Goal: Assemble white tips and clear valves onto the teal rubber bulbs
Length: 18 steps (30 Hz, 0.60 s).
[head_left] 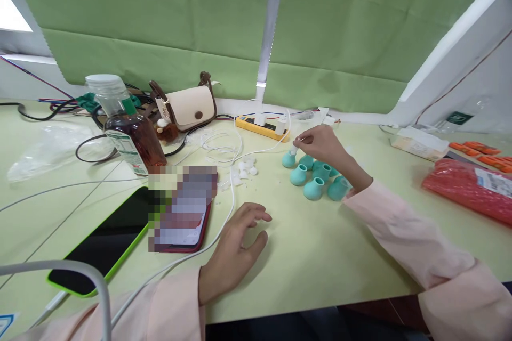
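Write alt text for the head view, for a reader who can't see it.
A person's right hand pinches a small white piece at the mouth of one of several teal bulb-shaped pieces on a pale green table. The left hand, empty and half-curled, is near a phone in a red case. Behind are a bottle, a handbag and a power strip.

Teal bulbs (313, 189) stand clustered, a white piece (294, 148) atop one.

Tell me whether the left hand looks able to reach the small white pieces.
Probably yes: the left hand looks empty, and the small white pieces lie just beyond it, with the white cable mostly to one side.
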Each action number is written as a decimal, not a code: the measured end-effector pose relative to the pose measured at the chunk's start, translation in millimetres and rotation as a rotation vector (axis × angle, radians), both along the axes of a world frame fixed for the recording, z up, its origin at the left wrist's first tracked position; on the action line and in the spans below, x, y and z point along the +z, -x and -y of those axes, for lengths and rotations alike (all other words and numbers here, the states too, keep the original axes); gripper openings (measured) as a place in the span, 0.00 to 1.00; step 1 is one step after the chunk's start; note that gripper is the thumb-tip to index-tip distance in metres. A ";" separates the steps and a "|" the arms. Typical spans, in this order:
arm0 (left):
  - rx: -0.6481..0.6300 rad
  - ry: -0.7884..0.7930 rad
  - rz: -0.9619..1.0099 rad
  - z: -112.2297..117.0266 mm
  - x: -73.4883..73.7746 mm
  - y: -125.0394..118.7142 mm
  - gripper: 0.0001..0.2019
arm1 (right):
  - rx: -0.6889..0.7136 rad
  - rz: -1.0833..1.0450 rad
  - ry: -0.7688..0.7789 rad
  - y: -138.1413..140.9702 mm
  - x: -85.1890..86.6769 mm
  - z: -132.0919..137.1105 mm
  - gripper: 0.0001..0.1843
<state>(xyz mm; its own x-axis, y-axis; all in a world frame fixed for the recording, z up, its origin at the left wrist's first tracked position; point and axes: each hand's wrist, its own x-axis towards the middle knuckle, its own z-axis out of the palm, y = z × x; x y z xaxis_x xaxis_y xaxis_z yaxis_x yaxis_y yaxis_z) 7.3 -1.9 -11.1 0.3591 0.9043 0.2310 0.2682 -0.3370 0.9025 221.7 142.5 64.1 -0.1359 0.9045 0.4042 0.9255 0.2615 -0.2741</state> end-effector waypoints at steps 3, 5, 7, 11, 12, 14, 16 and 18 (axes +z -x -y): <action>-0.002 -0.006 -0.006 0.4 0.9 0.3 0.11 | -0.073 0.065 0.000 -2.9 -8.0 -9.3 0.14; -0.003 -0.003 -0.009 0.3 1.3 0.5 0.10 | -0.115 0.108 -0.021 -2.4 -7.8 -8.9 0.19; -0.003 -0.001 -0.010 0.2 2.0 0.4 0.10 | -0.105 0.137 -0.087 1.5 -4.6 -3.1 0.21; -0.010 -0.001 -0.018 0.4 3.9 0.3 0.11 | 0.075 0.174 -0.262 23.8 -0.9 18.6 0.19; -0.012 0.000 -0.022 0.4 4.3 0.3 0.11 | 0.178 0.173 -0.277 32.1 -2.7 23.7 0.18; -0.014 -0.002 -0.029 0.2 4.9 0.4 0.10 | 0.402 0.192 -0.212 49.6 -11.0 30.4 0.16; -0.017 -0.009 -0.032 -0.2 5.1 0.5 0.10 | 0.526 0.263 -0.051 65.8 -24.0 31.2 0.17; -0.020 -0.016 -0.029 -0.4 5.1 0.5 0.10 | 0.529 0.352 0.083 78.1 -38.6 27.0 0.21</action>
